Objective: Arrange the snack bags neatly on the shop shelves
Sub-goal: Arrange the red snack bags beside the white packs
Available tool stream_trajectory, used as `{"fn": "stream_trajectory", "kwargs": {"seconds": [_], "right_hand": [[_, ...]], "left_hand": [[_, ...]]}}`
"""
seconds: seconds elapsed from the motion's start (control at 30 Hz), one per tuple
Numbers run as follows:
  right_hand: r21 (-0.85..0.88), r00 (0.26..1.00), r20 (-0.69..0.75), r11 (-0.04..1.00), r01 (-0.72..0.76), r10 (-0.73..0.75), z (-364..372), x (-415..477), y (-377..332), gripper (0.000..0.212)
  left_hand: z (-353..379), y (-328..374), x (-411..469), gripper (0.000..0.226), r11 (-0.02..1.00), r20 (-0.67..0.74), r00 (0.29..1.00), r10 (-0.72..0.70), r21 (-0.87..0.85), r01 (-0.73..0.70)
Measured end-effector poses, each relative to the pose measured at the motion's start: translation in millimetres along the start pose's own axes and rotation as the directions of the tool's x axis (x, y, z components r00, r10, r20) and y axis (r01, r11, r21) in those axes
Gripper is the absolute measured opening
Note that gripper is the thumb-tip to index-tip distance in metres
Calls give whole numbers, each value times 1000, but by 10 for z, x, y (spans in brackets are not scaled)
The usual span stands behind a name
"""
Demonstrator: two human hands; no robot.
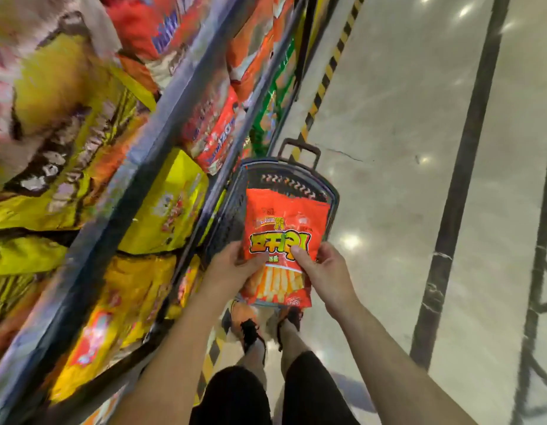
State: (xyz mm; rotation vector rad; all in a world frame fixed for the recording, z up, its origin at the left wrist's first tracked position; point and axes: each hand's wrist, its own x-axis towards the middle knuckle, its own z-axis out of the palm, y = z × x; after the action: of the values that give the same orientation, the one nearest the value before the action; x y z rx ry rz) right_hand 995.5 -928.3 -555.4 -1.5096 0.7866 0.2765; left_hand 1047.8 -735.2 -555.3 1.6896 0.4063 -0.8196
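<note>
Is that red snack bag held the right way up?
Upside down to the wearer: the yellow lettering on the red plastic snack bag reads inverted.

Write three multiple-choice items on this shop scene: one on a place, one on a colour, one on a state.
1. The held snack bag is above: A a basket; B a table; C a counter.
2. The bag is mainly: A green; B red; C blue.
3. The bag is gripped by: A one hand only; B neither hand; C both hands.
Key: A, the basket's rim shows around and behind it; B, its face is red; C, the left hand and right hand each pinch a side.
</note>
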Motion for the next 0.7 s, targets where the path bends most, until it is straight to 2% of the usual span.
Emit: {"fn": "stream_trajectory", "kwargs": {"seconds": [0.2,0.33,0.53,0.63,0.7], "right_hand": [[-14,992,8,992,-128,128,232,955,765,34],[-5,985,4,985,-174,174,394,1545,1309,14],[-45,965,-41,964,-262,260,684,2387,2278,30],[-76,954,-57,951,-298,295,861,2697,2709,30],[-90,949,-81,946,-311,304,979,2881,2976,33]], "left_hand": [[105,-630,988,33,996,-74,994,-82,26,84],[168,-1101,1640,20,989,-64,987,-144,32,147],[188,-1897,2532,15,968,-87,973,-213,119,223],[200,-2275,2944,30,962,-116,969,-220,141,235],[200,-2548,3221,32,959,-125,968,-218,158,236]]}}
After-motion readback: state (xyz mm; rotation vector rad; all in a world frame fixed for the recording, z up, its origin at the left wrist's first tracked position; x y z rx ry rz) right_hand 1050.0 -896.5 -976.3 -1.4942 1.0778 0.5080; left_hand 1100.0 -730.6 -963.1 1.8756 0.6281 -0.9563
